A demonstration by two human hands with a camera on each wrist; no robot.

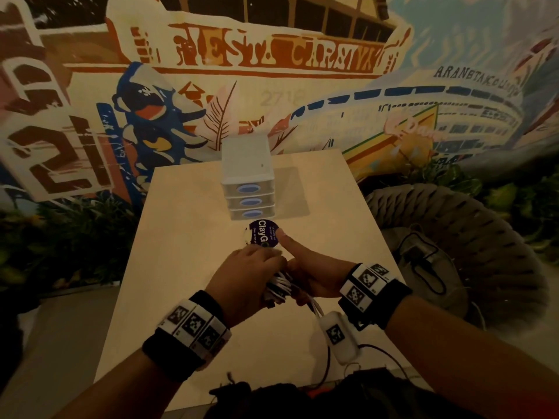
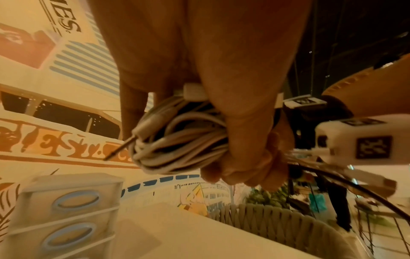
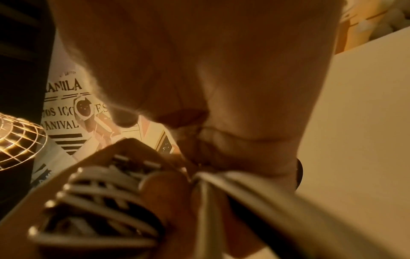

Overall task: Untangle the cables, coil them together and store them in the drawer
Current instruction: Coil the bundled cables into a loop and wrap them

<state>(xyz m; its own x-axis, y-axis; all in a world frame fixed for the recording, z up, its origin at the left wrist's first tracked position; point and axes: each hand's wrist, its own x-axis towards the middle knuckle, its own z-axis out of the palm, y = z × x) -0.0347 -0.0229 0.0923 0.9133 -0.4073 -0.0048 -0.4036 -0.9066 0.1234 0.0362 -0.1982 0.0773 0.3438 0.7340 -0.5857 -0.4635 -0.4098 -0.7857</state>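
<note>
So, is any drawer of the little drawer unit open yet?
No, all three drawers of the drawer unit sit flush and closed, while both hands hold the cables.

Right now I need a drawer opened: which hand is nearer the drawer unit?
Right, narrowly. The right hand extends a thumb toward the drawer unit; the left hand grips the cable coil slightly farther back.

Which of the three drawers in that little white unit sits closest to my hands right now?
The bottom drawer: lowest of three, just beyond the purple sticker by your right hand.
</note>
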